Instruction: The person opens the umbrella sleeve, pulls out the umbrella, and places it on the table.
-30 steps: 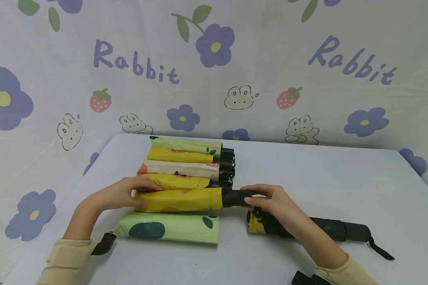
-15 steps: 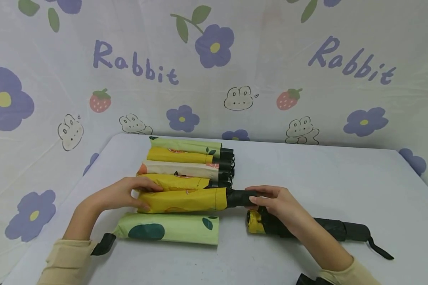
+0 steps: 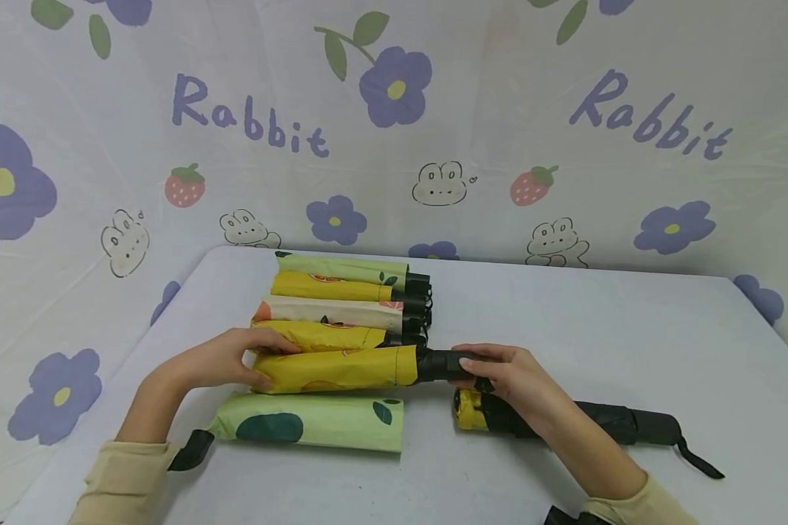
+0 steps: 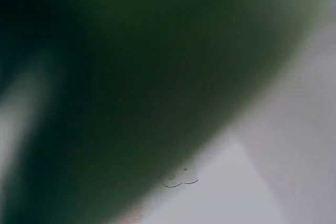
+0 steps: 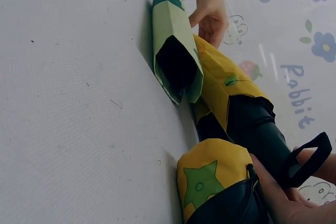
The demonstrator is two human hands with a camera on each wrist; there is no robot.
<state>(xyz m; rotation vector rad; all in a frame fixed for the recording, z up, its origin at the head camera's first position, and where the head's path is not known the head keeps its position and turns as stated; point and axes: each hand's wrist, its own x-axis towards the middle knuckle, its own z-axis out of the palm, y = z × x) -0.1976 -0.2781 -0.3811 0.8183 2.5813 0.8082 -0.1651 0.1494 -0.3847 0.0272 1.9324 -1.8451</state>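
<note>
Seemingly an indoor tabletop setup, room type unclear: white table (image 3: 591, 335) before a rabbit-and-flower cloth (image 3: 492, 95)

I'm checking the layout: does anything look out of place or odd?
The light green umbrella sleeve looks odd: its open right end shows no handle in the head view, whereas the held yellow umbrella and the umbrella row behind have black ends protruding there.

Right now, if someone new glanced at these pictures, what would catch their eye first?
Probably the yellow umbrella just below the head view's centre, gripped by the left fingers at its sleeved end and the right fingers at its black handle. Directly behind it lie four folded umbrellas in a row; a pale green cover lies in front. Behind the table, the backdrop shows purple flowers and "Rabbit" lettering.
</note>
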